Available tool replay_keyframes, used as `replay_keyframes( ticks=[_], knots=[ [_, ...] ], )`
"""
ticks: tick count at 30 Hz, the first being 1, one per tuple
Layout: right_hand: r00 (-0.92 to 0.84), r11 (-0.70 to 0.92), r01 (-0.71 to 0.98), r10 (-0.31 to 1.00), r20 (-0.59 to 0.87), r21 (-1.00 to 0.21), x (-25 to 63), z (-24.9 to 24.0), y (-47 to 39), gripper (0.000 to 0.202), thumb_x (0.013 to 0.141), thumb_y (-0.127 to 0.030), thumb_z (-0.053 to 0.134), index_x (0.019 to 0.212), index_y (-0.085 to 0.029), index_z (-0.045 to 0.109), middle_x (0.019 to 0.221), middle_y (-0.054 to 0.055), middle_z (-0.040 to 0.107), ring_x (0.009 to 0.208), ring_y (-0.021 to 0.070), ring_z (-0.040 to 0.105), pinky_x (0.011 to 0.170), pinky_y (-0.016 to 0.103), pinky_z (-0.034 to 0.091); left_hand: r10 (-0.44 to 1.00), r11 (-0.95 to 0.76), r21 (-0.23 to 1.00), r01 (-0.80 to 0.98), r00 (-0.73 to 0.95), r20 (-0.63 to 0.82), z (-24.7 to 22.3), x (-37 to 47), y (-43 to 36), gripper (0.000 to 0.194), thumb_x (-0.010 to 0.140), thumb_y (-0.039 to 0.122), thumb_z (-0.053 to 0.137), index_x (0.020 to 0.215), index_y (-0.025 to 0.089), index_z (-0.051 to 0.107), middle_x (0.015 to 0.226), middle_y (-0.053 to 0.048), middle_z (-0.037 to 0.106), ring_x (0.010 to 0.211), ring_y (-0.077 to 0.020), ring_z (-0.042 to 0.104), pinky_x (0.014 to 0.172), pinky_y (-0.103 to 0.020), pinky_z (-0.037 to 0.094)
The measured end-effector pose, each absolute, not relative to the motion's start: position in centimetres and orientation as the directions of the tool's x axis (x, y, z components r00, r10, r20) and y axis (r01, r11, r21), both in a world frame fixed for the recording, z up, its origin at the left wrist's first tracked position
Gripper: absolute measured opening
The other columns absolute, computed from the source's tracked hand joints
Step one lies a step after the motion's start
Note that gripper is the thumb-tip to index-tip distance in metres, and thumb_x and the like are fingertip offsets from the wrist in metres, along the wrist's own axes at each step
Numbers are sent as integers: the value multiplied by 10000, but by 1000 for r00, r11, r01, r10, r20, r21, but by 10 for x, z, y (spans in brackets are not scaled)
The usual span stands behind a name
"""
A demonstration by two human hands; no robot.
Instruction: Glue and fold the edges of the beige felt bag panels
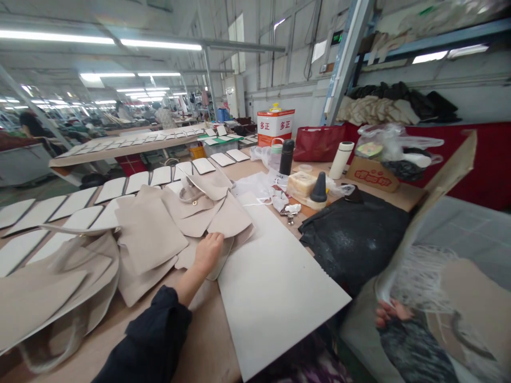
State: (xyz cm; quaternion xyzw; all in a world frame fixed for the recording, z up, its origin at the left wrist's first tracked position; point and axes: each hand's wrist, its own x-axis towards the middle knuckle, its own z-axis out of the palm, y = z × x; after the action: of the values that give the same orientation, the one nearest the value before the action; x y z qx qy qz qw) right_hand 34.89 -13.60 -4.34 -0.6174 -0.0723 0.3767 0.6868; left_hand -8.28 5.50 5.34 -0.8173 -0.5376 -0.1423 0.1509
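My left hand [209,252], in a dark sleeve, has its fingers closed on the lower edge of a beige bag panel [229,215] in a loose pile on the table. A bag handle with a small metal fitting lies on that pile. Just right of the hand, a large pale sheet [275,287] lies flat and overhangs the table's front edge. Low at the right, my right hand [393,311], in a mottled grey sleeve, grips the bottom end of a thin pale sheet [431,207] that stands up at a slant, seen nearly edge-on.
More beige bag pieces [51,287] cover the table's left. Rows of white panels [159,175] lie behind. Beyond the sheet are black material [355,234], a black bottle [286,157], a white bottle [341,159] and a dark cone [319,189]. A grey bin [475,234] stands right.
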Motion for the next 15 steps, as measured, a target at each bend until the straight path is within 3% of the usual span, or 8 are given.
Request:
replay_keyframes(
  ticks=[2, 5, 8, 11, 15],
  knots=[
    [547, -84, -455, 759, -353, -887, 317, -27, -116, 278, 664, -380, 700, 888, -253, 596, 787, 11, 659, 590, 156, 630, 495, 266, 549, 815, -390, -120, 913, 403, 416, 71, -81, 41, 248, 846, 50, 408, 970, 165, 590, 959, -90, 652, 908, -210, 581, 753, -303, 458],
    [249, -148, -362, 936, -248, -920, 267, 3, -88, 289, 799, -481, 564, 924, -228, 625, 842, 68, 695, 692, 210, 672, 585, 345, 571, 717, -492, -180, 852, 514, 471, 101, -68, 2, 241, 889, 86, 373, 1014, 155, 567, 962, -88, 647, 886, -210, 569, 754, -312, 448],
    [-124, -187, -296, 980, -157, -937, 229, 25, -65, 494, 868, -584, 363, 952, -181, 636, 913, 128, 701, 794, 250, 680, 661, 421, 562, 579, -721, -168, 672, 718, 386, 119, -50, -51, 229, 905, 123, 369, 1040, 152, 552, 908, -76, 646, 803, -194, 559, 695, -301, 440],
    [-287, -184, -191, 950, -124, -964, 206, 31, -50, 435, 865, -521, 403, 990, -177, 637, 870, 105, 709, 776, 234, 676, 680, 411, 551, 524, -848, 8, 530, 836, 161, 118, -40, -94, 145, 887, 188, 431, 917, 182, 572, 802, -40, 635, 714, -177, 543, 625, -289, 419],
    [-335, -141, -80, 936, -107, -987, 184, 35, -49, 268, 741, -322, 569, 951, -177, 653, 848, 61, 713, 769, 224, 669, 734, 383, 540, 629, -715, 357, 601, 776, -45, 103, -42, -106, 269, 814, 464, 554, 765, 203, 592, 761, -21, 634, 689, -167, 557, 621, -272, 429]
  ],
)
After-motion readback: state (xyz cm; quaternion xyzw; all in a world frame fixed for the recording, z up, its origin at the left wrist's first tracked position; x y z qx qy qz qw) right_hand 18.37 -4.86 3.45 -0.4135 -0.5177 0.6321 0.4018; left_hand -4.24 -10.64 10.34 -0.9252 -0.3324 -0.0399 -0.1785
